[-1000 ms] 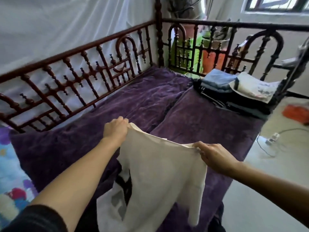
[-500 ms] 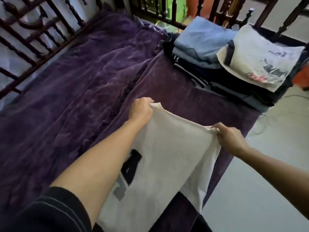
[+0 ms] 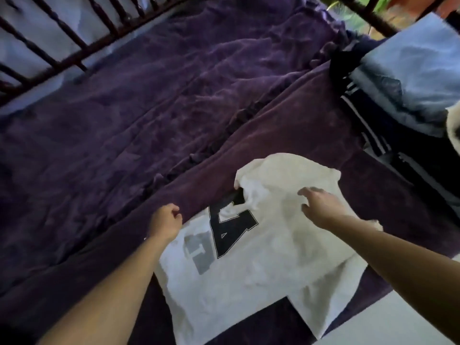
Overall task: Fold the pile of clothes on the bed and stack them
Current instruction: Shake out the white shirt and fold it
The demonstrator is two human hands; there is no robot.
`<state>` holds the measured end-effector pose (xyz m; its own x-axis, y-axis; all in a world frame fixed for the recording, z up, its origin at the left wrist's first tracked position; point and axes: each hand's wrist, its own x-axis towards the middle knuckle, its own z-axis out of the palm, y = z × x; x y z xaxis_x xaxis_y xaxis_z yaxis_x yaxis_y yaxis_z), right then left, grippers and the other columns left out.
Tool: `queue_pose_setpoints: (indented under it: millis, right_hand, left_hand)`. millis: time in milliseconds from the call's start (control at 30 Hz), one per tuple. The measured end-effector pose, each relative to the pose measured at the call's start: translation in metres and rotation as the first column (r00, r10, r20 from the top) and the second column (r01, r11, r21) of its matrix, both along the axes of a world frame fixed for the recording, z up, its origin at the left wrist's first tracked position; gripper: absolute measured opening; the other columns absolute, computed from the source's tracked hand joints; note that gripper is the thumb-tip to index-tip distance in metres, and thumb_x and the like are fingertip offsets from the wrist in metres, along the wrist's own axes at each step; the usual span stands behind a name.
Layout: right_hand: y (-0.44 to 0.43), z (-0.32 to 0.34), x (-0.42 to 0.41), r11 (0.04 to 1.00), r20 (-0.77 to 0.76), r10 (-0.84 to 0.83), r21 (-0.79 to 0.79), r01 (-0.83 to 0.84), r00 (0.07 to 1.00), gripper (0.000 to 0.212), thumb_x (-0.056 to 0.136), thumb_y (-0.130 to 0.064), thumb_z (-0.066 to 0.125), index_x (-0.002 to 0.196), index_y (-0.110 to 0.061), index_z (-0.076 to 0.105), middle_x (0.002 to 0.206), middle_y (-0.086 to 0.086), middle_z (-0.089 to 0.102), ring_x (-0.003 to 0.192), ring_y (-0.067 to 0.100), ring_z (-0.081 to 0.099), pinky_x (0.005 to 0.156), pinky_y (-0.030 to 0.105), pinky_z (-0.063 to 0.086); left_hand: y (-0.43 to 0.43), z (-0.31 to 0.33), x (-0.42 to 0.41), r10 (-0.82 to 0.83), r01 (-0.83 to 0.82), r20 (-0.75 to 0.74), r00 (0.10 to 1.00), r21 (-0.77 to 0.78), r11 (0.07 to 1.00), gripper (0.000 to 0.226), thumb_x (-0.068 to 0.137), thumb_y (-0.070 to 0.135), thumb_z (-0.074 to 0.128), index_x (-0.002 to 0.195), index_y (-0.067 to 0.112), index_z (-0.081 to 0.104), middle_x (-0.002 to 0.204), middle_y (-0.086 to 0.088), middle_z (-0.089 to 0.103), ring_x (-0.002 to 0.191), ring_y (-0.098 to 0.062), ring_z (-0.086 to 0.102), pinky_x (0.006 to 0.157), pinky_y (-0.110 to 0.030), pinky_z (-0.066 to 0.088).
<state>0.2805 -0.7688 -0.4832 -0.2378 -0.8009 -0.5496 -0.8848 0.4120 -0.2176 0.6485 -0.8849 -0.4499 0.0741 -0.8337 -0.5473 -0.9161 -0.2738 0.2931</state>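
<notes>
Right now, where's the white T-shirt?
The white T-shirt lies on the purple blanket, lower centre of the head view, the left hand at its left edge, the right hand over it; the folded stack sits upper right.

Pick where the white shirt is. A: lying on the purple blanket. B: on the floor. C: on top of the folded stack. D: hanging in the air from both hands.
A: the white shirt lies on the purple blanket, black letter up, the right hand open over it.

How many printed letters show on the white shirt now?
2 on the shirt: a black A mid-chest, partly under the folded-over top, and a grey T beside it toward the left hand. More may be hidden under that fold.
</notes>
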Motion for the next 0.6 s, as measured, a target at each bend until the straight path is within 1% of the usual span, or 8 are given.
queue_pose_setpoints:
  millis: [100,200,267,333,367,467,533,600]
  right_hand:
    - [-0.065,-0.022,0.052,0.985,0.058,0.118,-0.135,-0.110,0.991,0.039,0.093,-0.032,0.052,0.132,-0.023,0.051,0.134,0.001,0.052,0.128,0.021,0.043,0.092,0.037,0.044]
    - [-0.124,-0.050,0.080,0.957,0.063,0.089,-0.282,-0.068,0.994,0.050,0.092,-0.036,0.057,0.137,-0.017,0.045,0.142,0.005,0.046,0.132,0.025,0.038,0.098,0.041,0.041]
    - [-0.152,-0.068,0.085,0.988,0.025,0.058,-0.146,-0.054,0.998,0.064,0.087,-0.041,0.063,0.141,-0.018,0.037,0.142,0.009,0.044,0.130,0.030,0.042,0.098,0.043,0.040]
    - [-0.159,-0.078,0.092,0.994,-0.096,0.107,0.026,-0.105,0.990,0.048,0.085,-0.038,0.062,0.129,-0.021,0.052,0.123,0.012,0.059,0.113,0.034,0.056,0.090,0.041,0.046]
    - [-0.157,-0.079,0.095,0.995,-0.128,0.098,0.018,-0.096,0.987,0.034,0.085,-0.036,0.057,0.116,-0.022,0.062,0.111,0.013,0.065,0.104,0.035,0.060,0.083,0.038,0.048]
    - [-0.152,-0.060,0.090,0.962,-0.053,-0.115,-0.253,0.098,0.992,0.024,0.089,-0.031,0.051,0.099,-0.017,0.067,0.100,0.019,0.067,0.096,0.041,0.060,0.075,0.039,0.044]
    - [-0.172,-0.037,0.075,0.867,0.073,-0.269,-0.416,0.274,0.960,0.023,0.089,-0.029,0.051,0.096,-0.012,0.064,0.100,0.021,0.067,0.096,0.042,0.060,0.081,0.041,0.045]
    - [-0.207,-0.022,0.056,0.792,0.161,-0.355,-0.471,0.388,0.921,0.025,0.088,-0.029,0.051,0.097,-0.010,0.065,0.099,0.018,0.069,0.097,0.039,0.063,0.087,0.044,0.049]
  left_hand:
    - [0.026,-0.038,0.061,0.229,-0.236,0.096,0.969,0.069,0.969,0.036,0.091,0.021,0.059,0.124,0.007,0.059,0.124,-0.014,0.061,0.111,-0.034,0.058,0.088,-0.036,0.046]
    - [0.037,-0.083,0.094,0.413,-0.417,0.071,0.908,0.061,0.907,0.048,0.088,0.030,0.063,0.129,0.008,0.053,0.128,-0.015,0.057,0.113,-0.036,0.056,0.089,-0.039,0.047]
    - [0.037,-0.107,0.101,0.511,-0.510,-0.008,0.860,0.057,0.859,0.051,0.082,0.032,0.071,0.126,0.012,0.055,0.125,-0.011,0.059,0.111,-0.034,0.057,0.089,-0.039,0.048]
    - [0.034,-0.118,0.101,0.550,-0.551,-0.067,0.832,0.004,0.834,0.028,0.078,0.025,0.074,0.102,0.014,0.065,0.103,-0.006,0.066,0.098,-0.031,0.063,0.080,-0.035,0.050]
    - [0.033,-0.118,0.099,0.563,-0.566,-0.082,0.823,-0.024,0.824,0.013,0.077,0.021,0.073,0.088,0.016,0.068,0.091,-0.004,0.068,0.091,-0.029,0.065,0.076,-0.034,0.051]
    - [0.028,-0.105,0.098,0.548,-0.565,-0.163,0.820,-0.088,0.820,0.006,0.079,0.015,0.070,0.073,0.015,0.069,0.076,-0.001,0.068,0.079,-0.025,0.067,0.074,-0.033,0.054]
    - [0.015,-0.090,0.101,0.536,-0.574,-0.220,0.815,-0.186,0.797,0.010,0.082,0.015,0.070,0.072,0.015,0.066,0.074,0.000,0.066,0.077,-0.024,0.065,0.073,-0.032,0.051]
    - [-0.006,-0.082,0.107,0.535,-0.592,-0.258,0.804,-0.282,0.755,0.007,0.083,0.015,0.068,0.077,0.011,0.068,0.080,-0.006,0.068,0.079,-0.027,0.065,0.077,-0.032,0.050]
